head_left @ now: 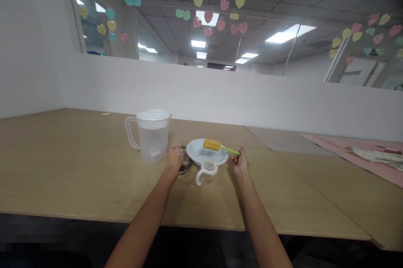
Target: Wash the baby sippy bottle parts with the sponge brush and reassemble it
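My right hand (241,160) is closed round the green handle of a sponge brush (212,145). The brush's yellow sponge head is over a white plate (192,153) with a raised rim. My left hand (175,158) has its fingers curled at the left edge of a round metal dish (185,165), and what is in them, if anything, is hidden. In front of the plate stands a small clear cup (208,177) with a white handle ring and red lettering. To the left of my left hand is a lidded translucent plastic jug (153,140).
The wooden table (94,175) ends at a front edge close to my body. A pink sheet (343,148) with a whitish item (376,157) lies at the right. Behind the table rises a white wall (195,95) with glass above, dotted with heart-shaped notes.
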`<control>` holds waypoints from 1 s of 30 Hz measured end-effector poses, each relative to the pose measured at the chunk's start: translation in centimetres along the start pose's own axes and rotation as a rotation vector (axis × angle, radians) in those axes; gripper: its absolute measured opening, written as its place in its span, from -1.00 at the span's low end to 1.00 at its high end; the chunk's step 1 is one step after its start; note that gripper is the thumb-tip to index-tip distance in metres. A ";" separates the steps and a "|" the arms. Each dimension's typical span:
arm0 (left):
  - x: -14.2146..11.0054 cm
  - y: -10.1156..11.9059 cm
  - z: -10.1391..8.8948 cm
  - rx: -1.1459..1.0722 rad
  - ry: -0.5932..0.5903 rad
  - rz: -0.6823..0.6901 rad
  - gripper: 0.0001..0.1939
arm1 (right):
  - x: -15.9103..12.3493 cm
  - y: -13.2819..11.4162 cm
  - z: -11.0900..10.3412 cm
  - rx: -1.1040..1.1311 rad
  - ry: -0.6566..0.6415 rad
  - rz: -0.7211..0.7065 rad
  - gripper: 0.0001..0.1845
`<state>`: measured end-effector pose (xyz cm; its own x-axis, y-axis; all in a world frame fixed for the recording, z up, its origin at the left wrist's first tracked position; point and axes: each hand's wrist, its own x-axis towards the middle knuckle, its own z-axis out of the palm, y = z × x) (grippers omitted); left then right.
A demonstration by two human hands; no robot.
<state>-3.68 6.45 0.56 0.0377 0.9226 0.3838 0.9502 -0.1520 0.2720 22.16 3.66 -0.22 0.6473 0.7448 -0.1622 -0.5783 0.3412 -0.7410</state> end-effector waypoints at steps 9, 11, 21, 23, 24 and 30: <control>-0.2 0.1 -0.1 0.009 -0.023 -0.054 -0.74 | 0.0 0.0 0.1 -0.015 0.002 -0.003 -0.62; -0.3 0.2 -0.2 0.005 -0.023 -0.065 -0.76 | -0.1 -0.1 0.1 -0.012 0.010 0.013 -0.62; -1.0 1.9 -1.6 -0.181 0.311 0.039 -0.78 | -0.5 -0.2 0.3 0.001 0.022 0.043 -0.66; -2.0 3.0 -2.3 -0.395 0.396 0.196 -0.78 | -0.3 -0.2 0.2 0.002 0.012 0.033 -0.65; -2.6 3.6 -2.5 -0.515 0.392 0.305 -0.77 | -0.2 -0.2 0.2 0.005 0.004 0.023 -0.65; -7.0 6.9 -2.3 -0.764 0.161 0.843 -0.77 | 0.1 0.0 0.0 0.010 0.016 -0.013 -0.62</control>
<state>1.88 -1.88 1.80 0.4804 0.3776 0.7916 0.2034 -0.9259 0.3183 22.19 3.74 -0.26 0.6625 0.7310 -0.1636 -0.5750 0.3563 -0.7365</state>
